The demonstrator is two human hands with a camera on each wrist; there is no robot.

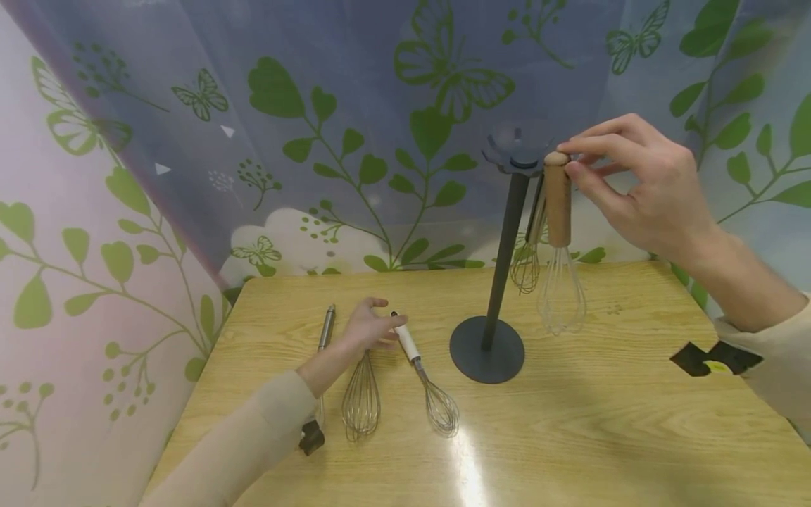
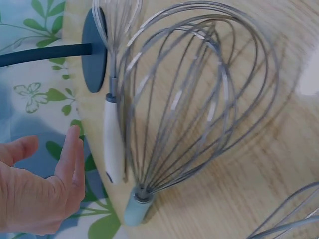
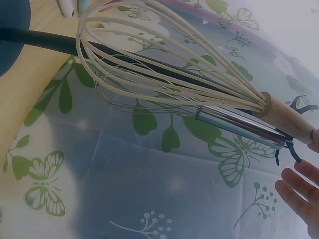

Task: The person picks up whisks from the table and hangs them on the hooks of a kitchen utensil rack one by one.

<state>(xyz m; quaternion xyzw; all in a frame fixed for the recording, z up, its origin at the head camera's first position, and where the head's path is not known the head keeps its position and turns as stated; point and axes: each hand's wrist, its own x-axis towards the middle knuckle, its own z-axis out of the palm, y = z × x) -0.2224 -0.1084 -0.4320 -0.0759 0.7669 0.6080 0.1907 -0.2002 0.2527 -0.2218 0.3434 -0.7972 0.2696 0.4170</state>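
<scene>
Wood, pale and smooth, made up the handle of the wooden-handled whisk, whose top end the right hand pinched between thumb and fingertips, the gap between them no wider than the handle. It lay at about nine o'clock from the knuckles and hung nearly upright, wires at six o'clock, just beside the top of the dark stand; whether it sat on a hook could not be told. A steel-handled whisk hung close to it, toward eight o'clock. The right forearm came in from four o'clock, wrist raised, fingers pointing between nine and ten.

Low over the wooden table, the left hand had its fingers loosely spread and held nothing, its forearm entering from eight o'clock. From that hand, a white-handled whisk lay near its fingertips at four o'clock, the wires of a pale-blue-handled whisk at six, and a slim metal whisk at nine.
</scene>
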